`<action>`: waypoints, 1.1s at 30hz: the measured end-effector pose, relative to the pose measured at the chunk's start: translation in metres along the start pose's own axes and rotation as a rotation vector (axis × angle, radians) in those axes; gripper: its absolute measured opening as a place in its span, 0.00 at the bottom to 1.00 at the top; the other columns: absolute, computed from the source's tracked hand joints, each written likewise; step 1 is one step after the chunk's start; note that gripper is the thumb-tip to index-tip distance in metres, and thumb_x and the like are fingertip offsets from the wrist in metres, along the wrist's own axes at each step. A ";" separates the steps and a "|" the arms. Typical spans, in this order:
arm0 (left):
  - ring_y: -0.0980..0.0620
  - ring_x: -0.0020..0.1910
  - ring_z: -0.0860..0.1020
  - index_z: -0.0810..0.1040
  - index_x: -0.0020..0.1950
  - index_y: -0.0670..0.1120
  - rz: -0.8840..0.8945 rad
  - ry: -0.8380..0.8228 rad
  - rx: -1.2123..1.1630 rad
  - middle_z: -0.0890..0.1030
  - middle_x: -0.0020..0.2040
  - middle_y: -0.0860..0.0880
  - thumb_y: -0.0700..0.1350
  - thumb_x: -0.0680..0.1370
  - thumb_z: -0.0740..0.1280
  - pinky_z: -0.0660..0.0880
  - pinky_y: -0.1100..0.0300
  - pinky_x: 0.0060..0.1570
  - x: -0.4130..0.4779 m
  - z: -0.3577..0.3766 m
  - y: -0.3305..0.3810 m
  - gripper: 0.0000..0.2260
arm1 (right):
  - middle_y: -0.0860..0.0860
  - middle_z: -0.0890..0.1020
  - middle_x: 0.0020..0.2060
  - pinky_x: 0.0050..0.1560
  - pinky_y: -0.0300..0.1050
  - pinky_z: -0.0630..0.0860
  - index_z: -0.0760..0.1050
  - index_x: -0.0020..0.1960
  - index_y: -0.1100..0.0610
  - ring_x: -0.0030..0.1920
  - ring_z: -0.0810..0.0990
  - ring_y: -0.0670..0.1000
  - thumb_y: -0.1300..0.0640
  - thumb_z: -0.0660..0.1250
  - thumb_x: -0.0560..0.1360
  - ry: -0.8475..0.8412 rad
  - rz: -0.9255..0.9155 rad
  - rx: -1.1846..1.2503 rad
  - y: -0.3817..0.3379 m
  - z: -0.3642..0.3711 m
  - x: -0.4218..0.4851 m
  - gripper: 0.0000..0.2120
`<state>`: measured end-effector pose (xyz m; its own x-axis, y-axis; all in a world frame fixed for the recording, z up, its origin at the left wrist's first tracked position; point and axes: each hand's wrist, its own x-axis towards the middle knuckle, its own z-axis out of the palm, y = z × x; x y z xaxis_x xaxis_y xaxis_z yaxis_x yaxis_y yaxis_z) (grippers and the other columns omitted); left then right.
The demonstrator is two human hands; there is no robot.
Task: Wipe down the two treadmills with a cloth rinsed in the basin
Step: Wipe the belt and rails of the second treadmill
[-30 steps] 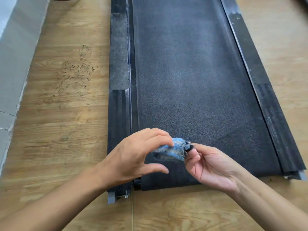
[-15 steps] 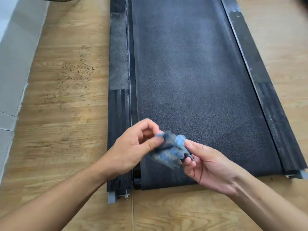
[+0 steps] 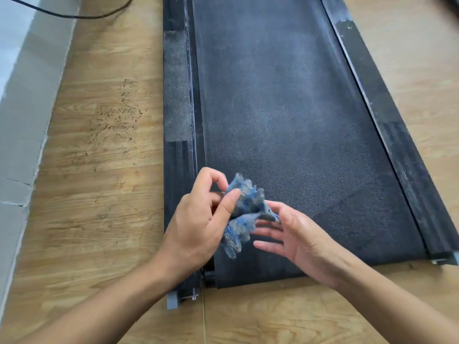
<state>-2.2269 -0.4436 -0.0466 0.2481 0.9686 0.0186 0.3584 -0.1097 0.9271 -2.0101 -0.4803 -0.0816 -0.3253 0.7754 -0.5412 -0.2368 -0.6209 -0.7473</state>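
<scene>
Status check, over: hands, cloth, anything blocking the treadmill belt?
Left hand pinches blue cloth above near end of treadmill belt. Right hand open, fingers straight beside cloth. Nothing on the belt; cable lies on floor, far left.

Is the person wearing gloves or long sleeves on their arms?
No gloves. The left hand and the right hand are both bare, with no rings showing. The left forearm and the right forearm are bare too, right to the picture's edge: no sleeves, watch or bracelets in view.
</scene>
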 end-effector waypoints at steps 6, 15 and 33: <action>0.56 0.24 0.71 0.66 0.51 0.53 0.114 -0.011 0.172 0.80 0.31 0.60 0.49 0.85 0.65 0.63 0.71 0.29 -0.009 0.003 0.013 0.08 | 0.59 0.83 0.63 0.65 0.61 0.79 0.75 0.71 0.57 0.63 0.83 0.61 0.55 0.78 0.73 -0.034 0.021 0.070 0.002 0.018 0.012 0.29; 0.37 0.49 0.84 0.76 0.44 0.56 -0.649 0.314 -0.245 0.85 0.47 0.42 0.67 0.68 0.67 0.77 0.26 0.56 0.005 0.005 -0.026 0.16 | 0.56 0.88 0.52 0.49 0.42 0.80 0.83 0.59 0.60 0.49 0.85 0.51 0.62 0.77 0.76 -0.074 0.001 -0.259 0.011 0.021 0.001 0.12; 0.43 0.43 0.83 0.87 0.53 0.46 -0.953 0.353 -0.495 0.87 0.47 0.37 0.37 0.83 0.67 0.81 0.48 0.46 -0.009 0.011 -0.041 0.09 | 0.59 0.85 0.52 0.53 0.53 0.75 0.73 0.58 0.69 0.50 0.82 0.56 0.61 0.75 0.74 -0.085 0.073 -0.012 0.022 0.030 0.006 0.19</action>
<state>-2.2340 -0.4505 -0.0889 -0.2320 0.6273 -0.7434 -0.1498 0.7321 0.6645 -2.0450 -0.4931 -0.0897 -0.4181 0.7154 -0.5599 -0.1991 -0.6735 -0.7118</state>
